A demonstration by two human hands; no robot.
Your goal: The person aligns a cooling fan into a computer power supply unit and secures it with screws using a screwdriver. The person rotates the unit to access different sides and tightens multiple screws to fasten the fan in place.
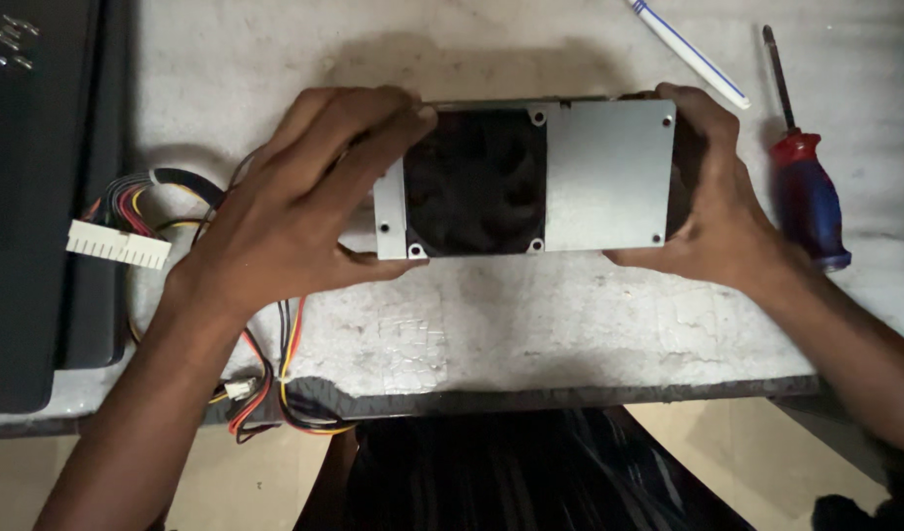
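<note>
both hands, left hand [294, 211] and right hand [712, 202], clamp the power supply box [530, 177] by its ends; it looks rigid, metal, likely heavy, with cables [265, 379] trailing left of the grip

Open tabletop [530, 315] lies before the power supply unit [530, 177]. Cable bundle [176, 211] and black case [29, 197] obstruct leftward; screwdriver [806, 187] and pen [688, 51] obstruct rightward.

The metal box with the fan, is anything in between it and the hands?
No. Both hands are already on the metal box: the left hand wraps its left end, the right hand grips its right end. The screwdriver and pen lie off to the right.
</note>
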